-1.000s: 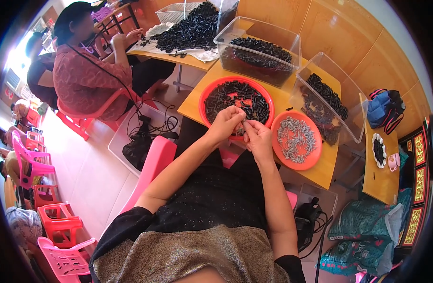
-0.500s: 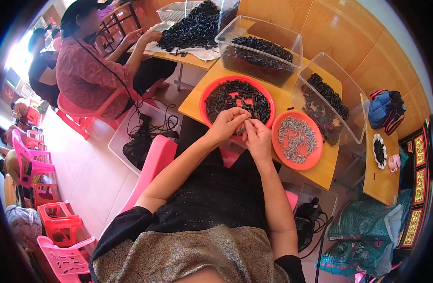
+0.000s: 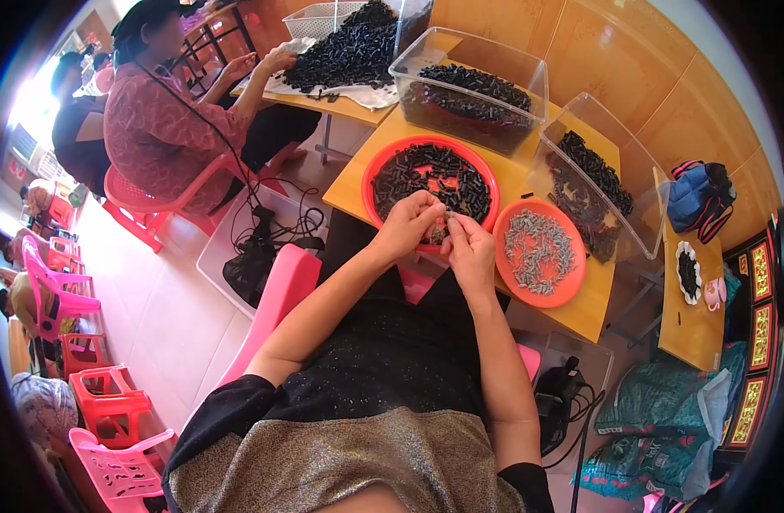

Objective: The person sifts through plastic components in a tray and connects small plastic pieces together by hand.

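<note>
My left hand point(image 3: 409, 226) and my right hand point(image 3: 471, 250) meet over the near rim of a red round basin point(image 3: 370, 164). Thumbs and forefingers of both are pinched close together. Whatever sits between the fingertips is too small and too covered to name. Short black tube-like pieces point(image 3: 400, 175) fill the basin, with red bottom showing through in the middle. Just right of my right hand stands an orange-red plate point(image 3: 571, 289). Small grey screw-like pieces point(image 3: 537, 252) lie spread over it.
Two clear plastic bins point(image 3: 469, 77) of black pieces stand behind on the yellow table point(image 3: 345, 190). At the left a co-worker point(image 3: 170, 128) handles a black heap point(image 3: 349, 56). Below are a pink chair arm point(image 3: 281, 295), cables point(image 3: 268, 227) and green sacks point(image 3: 657, 427).
My fingertips have shifted slightly, and both hands stay pinched over the basin's near rim. The co-worker's head and hands have moved a little.
</note>
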`<state>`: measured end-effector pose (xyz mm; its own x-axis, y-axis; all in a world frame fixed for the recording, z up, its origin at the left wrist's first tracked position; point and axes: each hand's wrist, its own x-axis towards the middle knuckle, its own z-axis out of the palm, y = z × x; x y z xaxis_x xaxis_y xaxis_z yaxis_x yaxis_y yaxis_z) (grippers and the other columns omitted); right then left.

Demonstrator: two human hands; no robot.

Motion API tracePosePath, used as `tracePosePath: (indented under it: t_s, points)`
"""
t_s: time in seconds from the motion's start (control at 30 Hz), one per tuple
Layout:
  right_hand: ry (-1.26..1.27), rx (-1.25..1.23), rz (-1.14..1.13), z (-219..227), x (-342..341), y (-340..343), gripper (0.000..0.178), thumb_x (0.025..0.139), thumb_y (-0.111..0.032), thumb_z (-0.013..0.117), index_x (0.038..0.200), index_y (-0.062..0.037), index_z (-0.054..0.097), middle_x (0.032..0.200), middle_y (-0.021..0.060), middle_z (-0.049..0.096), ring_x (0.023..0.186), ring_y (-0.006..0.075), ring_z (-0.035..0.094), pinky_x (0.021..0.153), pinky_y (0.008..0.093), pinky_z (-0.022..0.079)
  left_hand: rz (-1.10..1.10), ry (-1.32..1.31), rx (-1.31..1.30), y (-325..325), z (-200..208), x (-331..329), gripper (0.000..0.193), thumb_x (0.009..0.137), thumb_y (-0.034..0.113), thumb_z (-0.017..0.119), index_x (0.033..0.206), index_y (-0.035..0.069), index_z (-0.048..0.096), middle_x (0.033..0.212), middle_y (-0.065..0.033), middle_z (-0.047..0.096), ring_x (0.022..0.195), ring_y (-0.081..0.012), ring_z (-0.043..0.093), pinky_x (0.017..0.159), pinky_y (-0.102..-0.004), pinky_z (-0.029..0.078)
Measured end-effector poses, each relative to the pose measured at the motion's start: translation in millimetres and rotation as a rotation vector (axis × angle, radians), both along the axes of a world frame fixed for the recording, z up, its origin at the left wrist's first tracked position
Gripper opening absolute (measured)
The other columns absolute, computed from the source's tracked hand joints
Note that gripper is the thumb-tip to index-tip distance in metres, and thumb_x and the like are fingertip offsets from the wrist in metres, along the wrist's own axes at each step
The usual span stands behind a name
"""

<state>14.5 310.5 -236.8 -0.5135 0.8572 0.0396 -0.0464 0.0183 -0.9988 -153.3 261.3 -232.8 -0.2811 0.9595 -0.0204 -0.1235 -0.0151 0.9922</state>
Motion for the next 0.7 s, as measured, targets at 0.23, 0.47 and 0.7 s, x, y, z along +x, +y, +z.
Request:
tracePosePath:
  t_s: [0.23,0.47,0.7]
  points:
    - [-0.001,-0.013,0.003,-3.7,1.2,2.3,0.030,0.114,-0.024,0.062,0.126,0.0003,0.076,0.070,-0.0002,0.067,0.059,0.0055,0.058,0.055,0.0249,0.046,0.065,0.348,-0.032,-7.8,15.6,3.7,0.017,0.110,0.013,0.067,0.123,0.002,0.067,0.084,0.0049,0.064,0.074,-0.0019,0.056,0.064,-0.0212,0.043]
    - [0.047,-0.097,0.036,0.9,-0.6,0.7,0.028,0.114,-0.023,0.064,0.122,-0.0004,0.077,0.070,-0.0009,0.066,0.057,0.0050,0.055,0.052,0.0237,0.042,0.020,0.397,0.043,-5.7,10.5,3.1,0.012,0.109,0.011,0.069,0.111,-0.001,0.070,0.088,0.0009,0.070,0.084,-0.0035,0.060,0.075,-0.0236,0.050]
    - [0.143,-0.208,0.028,4.7,0.8,0.3,0.025,0.113,-0.022,0.066,0.119,-0.0007,0.077,0.071,0.0000,0.066,0.049,0.0027,0.046,0.045,0.0219,0.031,0.119,0.535,0.024,-10.9,20.6,12.6,0.013,0.108,0.012,0.070,0.107,-0.001,0.067,0.085,0.0000,0.068,0.078,-0.0036,0.056,0.066,-0.0254,0.048]
